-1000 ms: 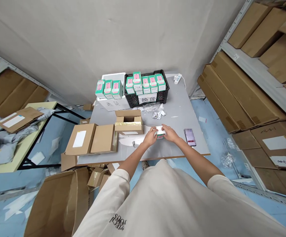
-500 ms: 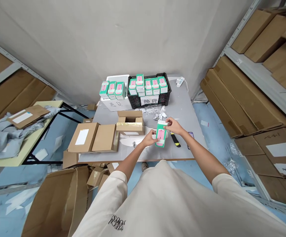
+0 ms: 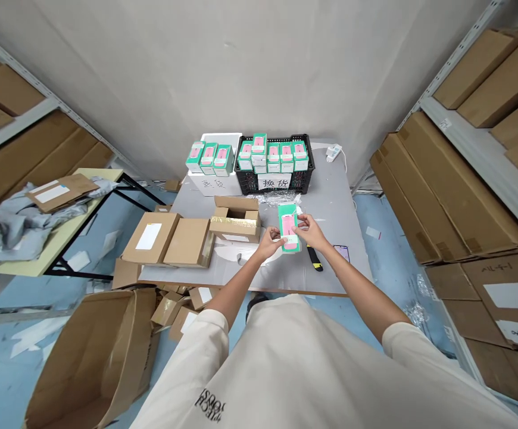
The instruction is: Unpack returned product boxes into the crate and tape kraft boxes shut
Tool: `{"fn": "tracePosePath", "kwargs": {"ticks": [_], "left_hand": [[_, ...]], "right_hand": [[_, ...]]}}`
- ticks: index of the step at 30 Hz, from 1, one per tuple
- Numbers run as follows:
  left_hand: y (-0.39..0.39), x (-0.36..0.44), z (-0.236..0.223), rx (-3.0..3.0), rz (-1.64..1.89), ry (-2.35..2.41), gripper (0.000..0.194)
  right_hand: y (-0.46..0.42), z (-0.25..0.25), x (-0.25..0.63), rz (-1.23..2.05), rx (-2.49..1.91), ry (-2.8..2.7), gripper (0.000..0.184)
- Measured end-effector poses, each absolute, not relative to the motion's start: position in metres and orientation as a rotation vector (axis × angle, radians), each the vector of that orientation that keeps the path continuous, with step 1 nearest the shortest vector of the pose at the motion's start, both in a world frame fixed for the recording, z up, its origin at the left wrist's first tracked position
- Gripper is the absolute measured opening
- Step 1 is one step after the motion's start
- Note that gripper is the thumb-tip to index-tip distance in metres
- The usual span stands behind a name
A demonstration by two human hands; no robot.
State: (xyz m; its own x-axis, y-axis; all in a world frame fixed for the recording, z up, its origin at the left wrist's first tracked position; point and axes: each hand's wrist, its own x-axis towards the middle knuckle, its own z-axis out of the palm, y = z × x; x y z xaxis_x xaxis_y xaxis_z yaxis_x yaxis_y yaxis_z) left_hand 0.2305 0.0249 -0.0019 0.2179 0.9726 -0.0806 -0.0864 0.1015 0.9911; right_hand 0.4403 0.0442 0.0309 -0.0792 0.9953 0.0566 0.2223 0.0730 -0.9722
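A person in a white T-shirt stands at a grey tabletop (image 3: 330,208), holding a green-and-pink box (image 3: 289,229) upright in both hands over its near part. The left grip (image 3: 270,242) grasps the box's lower left edge, thumb across the front; the right grip (image 3: 311,231) grasps its right edge, slightly higher, fingers bent.

Just right of the box lies a black-and-yellow utility knife (image 3: 314,258), and further right a phone (image 3: 343,252) with a lit screen. To the left are an open cardboard box (image 3: 234,228) with shiny tape along its front and, beyond that, two flat cardboard boxes (image 3: 186,241) side by side.

At the far side, a black crate (image 3: 246,185) with a handwritten sign holds more green-and-pink packages (image 3: 273,158). A white foam box (image 3: 231,186) beside it on the left carries three others. Crumpled clear plastic (image 3: 274,198) lies before the crate; a white power strip (image 3: 333,154) sits far right.
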Motion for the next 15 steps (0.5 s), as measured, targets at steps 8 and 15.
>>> {"fn": "tracePosePath", "kwargs": {"ticks": [8,15], "left_hand": [[0.075,0.223,0.020,1.127,1.088,1.113,0.054],[0.134,0.222,0.040,1.200,1.111,1.067,0.051]], "right_hand": [[0.039,0.036,0.427,1.049,-1.350,-1.647,0.064],[0.093,0.064,0.405,1.156,-1.320,-1.410,0.065]]}}
